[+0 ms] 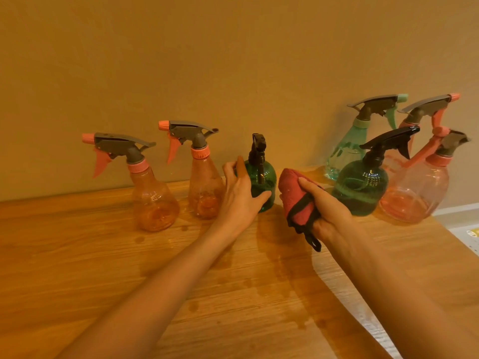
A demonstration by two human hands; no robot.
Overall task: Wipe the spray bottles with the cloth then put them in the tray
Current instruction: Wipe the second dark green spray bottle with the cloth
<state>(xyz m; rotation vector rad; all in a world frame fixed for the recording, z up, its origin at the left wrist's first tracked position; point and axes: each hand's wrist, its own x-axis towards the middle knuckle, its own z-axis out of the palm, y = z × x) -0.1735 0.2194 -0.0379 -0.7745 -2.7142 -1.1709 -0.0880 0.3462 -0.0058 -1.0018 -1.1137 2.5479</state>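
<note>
A small dark green spray bottle (261, 177) with a black trigger stands mid-table against the wall. My left hand (239, 195) grips its left side, thumb across the front. My right hand (326, 206) holds a bunched red cloth (295, 195) with black trim just right of that bottle, apart from it. Two orange bottles (155, 200) (204, 187) stand to the left. At the right stand another dark green bottle (363, 185), a teal one (347, 149) and two pinkish-orange ones (417, 193). No tray is in view.
The wooden table (181, 294) runs along a beige wall and shows small wet spots. Its right edge (456, 237) drops off to a pale floor beyond the right-hand bottles.
</note>
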